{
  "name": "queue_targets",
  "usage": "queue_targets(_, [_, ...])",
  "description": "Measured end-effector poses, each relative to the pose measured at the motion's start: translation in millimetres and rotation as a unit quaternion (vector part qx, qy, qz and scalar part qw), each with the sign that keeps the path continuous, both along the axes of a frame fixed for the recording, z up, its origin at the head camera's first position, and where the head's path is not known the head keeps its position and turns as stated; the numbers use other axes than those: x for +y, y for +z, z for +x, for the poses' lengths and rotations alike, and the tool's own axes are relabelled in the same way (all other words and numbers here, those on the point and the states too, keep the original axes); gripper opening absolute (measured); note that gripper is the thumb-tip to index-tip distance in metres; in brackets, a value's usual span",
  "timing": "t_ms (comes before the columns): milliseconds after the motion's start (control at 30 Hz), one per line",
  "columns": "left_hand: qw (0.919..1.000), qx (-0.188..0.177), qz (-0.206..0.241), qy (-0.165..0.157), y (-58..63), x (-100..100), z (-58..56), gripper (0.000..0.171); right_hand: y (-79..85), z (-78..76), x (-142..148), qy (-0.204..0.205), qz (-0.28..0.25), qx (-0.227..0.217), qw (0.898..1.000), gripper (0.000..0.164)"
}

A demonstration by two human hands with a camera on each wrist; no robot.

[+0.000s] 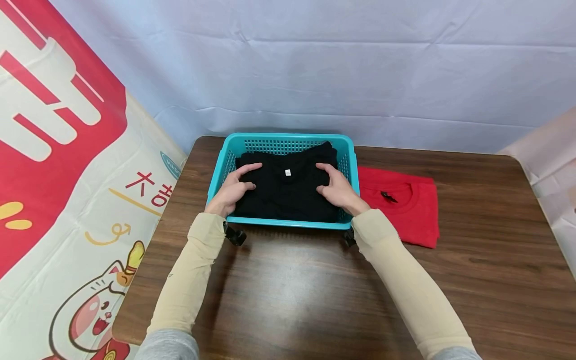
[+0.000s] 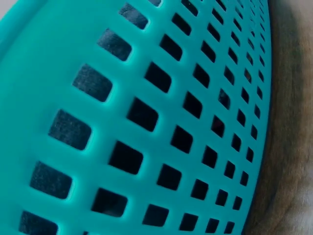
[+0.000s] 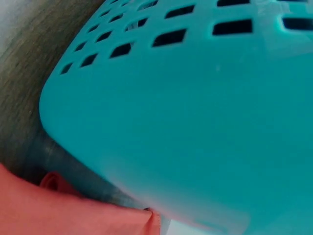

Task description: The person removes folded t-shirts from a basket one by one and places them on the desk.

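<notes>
A folded black T-shirt [image 1: 285,197] with a small white neck label lies inside a turquoise plastic basket [image 1: 292,223]. My left hand [image 1: 233,190] reaches over the basket's left side and rests on the shirt, index finger and thumb spread apart. On the opposite side, my right hand [image 1: 336,189] touches the shirt in the same way. The remaining fingers of both hands are largely hidden. Both wrist views are filled by the basket's outer wall [image 2: 34,88], and neither shows fingers.
A folded red T-shirt [image 1: 418,215] with a dark neck label lies just right of the basket on the brown wooden table [image 1: 288,300]. Behind the table hangs a pale curtain [image 1: 315,75]. A printed banner [image 1: 103,175] hangs at the left.
</notes>
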State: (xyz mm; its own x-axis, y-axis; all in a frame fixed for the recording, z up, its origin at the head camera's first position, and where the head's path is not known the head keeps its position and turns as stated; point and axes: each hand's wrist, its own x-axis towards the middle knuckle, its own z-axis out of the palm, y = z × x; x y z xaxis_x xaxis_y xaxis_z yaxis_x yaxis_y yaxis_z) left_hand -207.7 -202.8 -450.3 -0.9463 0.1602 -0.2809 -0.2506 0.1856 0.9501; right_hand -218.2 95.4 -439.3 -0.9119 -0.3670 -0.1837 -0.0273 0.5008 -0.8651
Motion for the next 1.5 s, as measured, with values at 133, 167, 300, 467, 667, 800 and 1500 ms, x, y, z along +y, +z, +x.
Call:
queue_targets(133, [1.0, 0.005, 0.006, 0.001, 0.2, -1, -0.2, 0.059, 3.2, 2.2, 1, -0.002, 0.002, 0.002, 1.0, 0.062])
queue_targets(167, [1.0, 0.004, 0.007, 0.0, 0.2, -2, -0.4, 0.058, 4.1, 2.6, 1, -0.003, -0.003, 0.0, 1.0, 0.061])
queue_targets(300, [0.9997, -0.008, 0.021, 0.003, 1.2, -3, 0.0, 0.056, 7.4, 4.3, 4, -0.008, -0.014, 0.004, 1.0, 0.06])
queue_targets(467, [0.9983, -0.013, 0.051, 0.024, 4.2, -3, 1.3, 0.052, 10.9, 6.1, 8, -0.013, -0.029, 0.013, 0.999, 0.059])
queue_targets(667, [0.9966, -0.001, 0.075, 0.034, 3.3, -5, 0.0, 0.053, 11.3, 5.0, 11, -0.021, -0.067, -0.003, 0.998, 0.06])
queue_targets(800, [0.9944, -0.001, 0.098, 0.039, 3.3, -6, -1.3, 0.054, 13.1, 4.7, 15, -0.039, -0.088, -0.021, 0.995, 0.06])
queue_targets(1500, [0.9788, -0.034, 0.202, -0.003, 6.8, -8, 1.6, 0.062, 17.3, 3.5, 21, -0.088, -0.13, -0.046, 0.987, 0.048])
